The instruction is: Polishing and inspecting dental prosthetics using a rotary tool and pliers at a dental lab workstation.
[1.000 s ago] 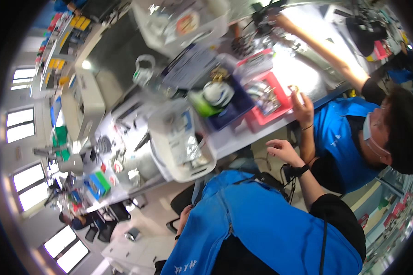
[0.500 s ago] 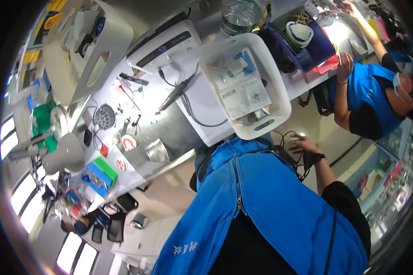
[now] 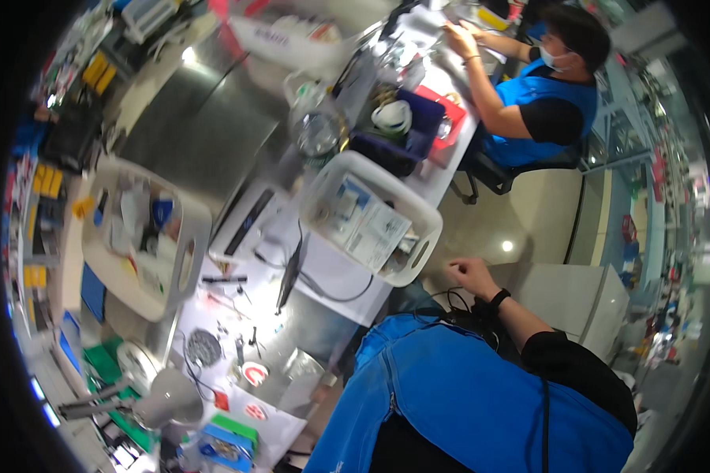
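Observation:
My right hand (image 3: 472, 277) hangs beside my right hip, its fingers curled in and nothing visible in them. A dark band (image 3: 498, 299) circles its wrist. Just below the hand, thin black cables (image 3: 454, 296) loop at my waist, apart from the fingers as far as I can see. Nearest on the table is a white plastic basket (image 3: 427, 251) holding papers and small packets. Left of it lies a dark pen-shaped handpiece (image 3: 290, 277), its cable joined to a white control box (image 3: 248, 221). My left hand is out of view.
A larger cream bin (image 3: 183, 264) stands left. Small tools, a red-and-white dental model (image 3: 255, 374) and a grey desk lamp (image 3: 170, 398) occupy the near-left table. Beyond the basket are a purple bin (image 3: 426, 118) and a seated co-worker (image 3: 548, 98) in blue.
My view has swung toward the right and far side, so the table appears lower and farther left. My right hand's spread fingers have curled in. The co-worker's hands have come together.

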`<state>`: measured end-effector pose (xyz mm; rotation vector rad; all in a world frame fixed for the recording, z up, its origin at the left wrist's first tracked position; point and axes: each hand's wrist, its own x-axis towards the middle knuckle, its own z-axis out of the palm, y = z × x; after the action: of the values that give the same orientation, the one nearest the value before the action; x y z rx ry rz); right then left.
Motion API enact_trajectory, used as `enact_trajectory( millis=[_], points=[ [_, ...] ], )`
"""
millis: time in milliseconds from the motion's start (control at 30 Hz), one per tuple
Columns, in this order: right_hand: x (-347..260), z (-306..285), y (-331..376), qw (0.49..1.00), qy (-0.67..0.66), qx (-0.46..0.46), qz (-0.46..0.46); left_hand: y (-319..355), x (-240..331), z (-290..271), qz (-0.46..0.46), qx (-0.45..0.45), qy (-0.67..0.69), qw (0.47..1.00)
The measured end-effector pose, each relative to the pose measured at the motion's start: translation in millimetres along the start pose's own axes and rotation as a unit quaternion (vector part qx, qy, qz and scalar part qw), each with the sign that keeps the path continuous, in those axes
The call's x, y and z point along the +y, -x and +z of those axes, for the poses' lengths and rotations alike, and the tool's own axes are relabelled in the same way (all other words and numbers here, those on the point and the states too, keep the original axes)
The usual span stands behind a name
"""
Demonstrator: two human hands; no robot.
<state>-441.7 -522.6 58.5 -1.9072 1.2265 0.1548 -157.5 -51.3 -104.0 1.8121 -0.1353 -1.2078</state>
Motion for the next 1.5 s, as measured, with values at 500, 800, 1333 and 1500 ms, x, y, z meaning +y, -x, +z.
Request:
enact_trajectory(
  millis=[500, 800, 1333, 1500],
  points=[
    [133, -52, -38, 0.928, 0.044, -0.359, 0.085, -206, 231, 155, 0.147, -0.017, -0.087, 0.985],
    [224, -103, -55, 0.917, -0.288, -0.237, 0.142, -200, 259, 198, 0.147, 0.019, -0.095, 0.984],
    [256, -178, -133, 0.891, -0.308, -0.161, 0.294, -63, 210, 98, 0.161, 0.232, -0.006, 0.959],
    [188, -215, -146, 0.914, -0.201, -0.239, 0.259, -18, 160, 88, 0.153, 0.275, 0.028, 0.949]
  ],
)
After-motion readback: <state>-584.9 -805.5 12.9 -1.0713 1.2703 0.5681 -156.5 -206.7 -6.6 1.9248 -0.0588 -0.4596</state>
